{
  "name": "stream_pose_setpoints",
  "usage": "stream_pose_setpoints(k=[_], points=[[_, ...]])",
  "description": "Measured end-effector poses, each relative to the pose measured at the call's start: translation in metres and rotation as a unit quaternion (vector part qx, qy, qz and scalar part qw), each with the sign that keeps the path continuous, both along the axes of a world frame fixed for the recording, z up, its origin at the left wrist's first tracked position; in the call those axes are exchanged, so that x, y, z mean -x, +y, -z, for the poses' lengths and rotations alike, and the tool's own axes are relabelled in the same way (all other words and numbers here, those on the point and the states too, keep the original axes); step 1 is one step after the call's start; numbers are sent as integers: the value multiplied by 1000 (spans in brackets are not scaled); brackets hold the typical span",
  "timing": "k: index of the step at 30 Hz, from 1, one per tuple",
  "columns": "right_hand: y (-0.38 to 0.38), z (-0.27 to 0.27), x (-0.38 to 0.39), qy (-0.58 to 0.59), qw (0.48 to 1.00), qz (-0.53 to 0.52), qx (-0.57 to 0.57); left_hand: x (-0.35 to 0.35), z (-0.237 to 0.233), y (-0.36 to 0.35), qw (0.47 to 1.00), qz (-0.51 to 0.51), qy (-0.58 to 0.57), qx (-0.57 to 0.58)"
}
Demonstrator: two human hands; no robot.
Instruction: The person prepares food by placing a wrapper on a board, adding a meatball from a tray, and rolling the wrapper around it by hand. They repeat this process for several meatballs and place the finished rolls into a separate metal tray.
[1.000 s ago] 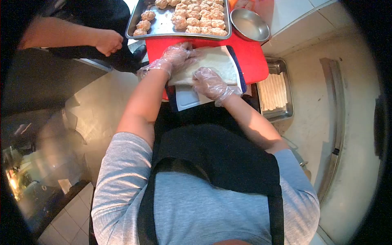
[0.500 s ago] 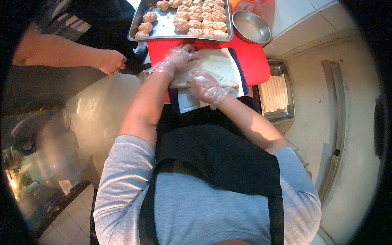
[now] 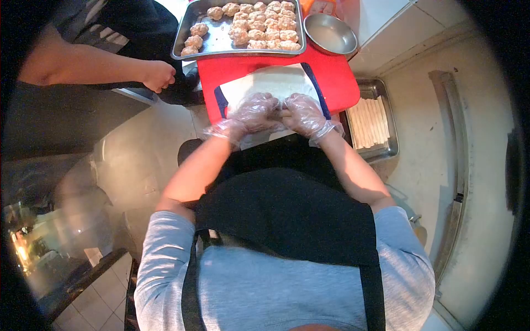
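Observation:
A white mat with dark blue side edges (image 3: 311, 74) lies slightly askew on a red board (image 3: 338, 83). At the mat's near half, both hands in clear plastic gloves are side by side. My left hand (image 3: 255, 112) has its fingers curled over the near edge of a pale, soft sheet (image 3: 282, 113). My right hand (image 3: 303, 113) is bent round the same edge, its fingertips close to the left ones. A small rolled or folded part shows between them; the rest is hidden under the gloves.
Behind the board stands a metal tray (image 3: 221, 38) of lumpy, pale-brown pieces. A round metal bowl (image 3: 331, 34) is beside it, near an orange scale (image 3: 322, 7). Another tray (image 3: 393, 140) at right holds pale strips (image 3: 369, 124). A co-worker's hand (image 3: 159, 76) is at left.
Both hands have come together at the sheet's near edge; my left hand has moved nearer from the far side and my right hand has shifted right. The co-worker's hand has moved slightly.

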State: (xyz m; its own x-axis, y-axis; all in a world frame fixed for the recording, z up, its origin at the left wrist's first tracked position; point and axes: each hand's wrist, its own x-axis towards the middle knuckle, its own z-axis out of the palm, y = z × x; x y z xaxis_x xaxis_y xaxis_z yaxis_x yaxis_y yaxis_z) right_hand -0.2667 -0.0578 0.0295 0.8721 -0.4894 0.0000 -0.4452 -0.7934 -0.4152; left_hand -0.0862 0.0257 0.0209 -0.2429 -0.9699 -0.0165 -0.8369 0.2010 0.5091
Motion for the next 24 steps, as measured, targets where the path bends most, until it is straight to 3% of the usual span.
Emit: stream_pose_setpoints(k=[2, 8, 15, 18, 21, 24], points=[[-2, 14, 0, 0, 1000, -7, 20, 14, 10, 6, 997, -70, 10, 39], [4, 20, 5, -5, 999, 2, 44, 16, 23, 17, 986, -108, 19, 122], [-2, 14, 19, -1, 995, -65, 73, -8, 13, 46, 983, -126, -40, 123], [-5, 25, 34, -145, 984, -50, 90, -25, 20, 60, 969, -139, -40, 198], [-13, 24, 38, -103, 994, -41, 20, -36, 18, 63, 975, -148, 4, 164], [-25, 35, 35, -48, 997, -41, 38, -46, 17, 61, 974, -167, -41, 146]])
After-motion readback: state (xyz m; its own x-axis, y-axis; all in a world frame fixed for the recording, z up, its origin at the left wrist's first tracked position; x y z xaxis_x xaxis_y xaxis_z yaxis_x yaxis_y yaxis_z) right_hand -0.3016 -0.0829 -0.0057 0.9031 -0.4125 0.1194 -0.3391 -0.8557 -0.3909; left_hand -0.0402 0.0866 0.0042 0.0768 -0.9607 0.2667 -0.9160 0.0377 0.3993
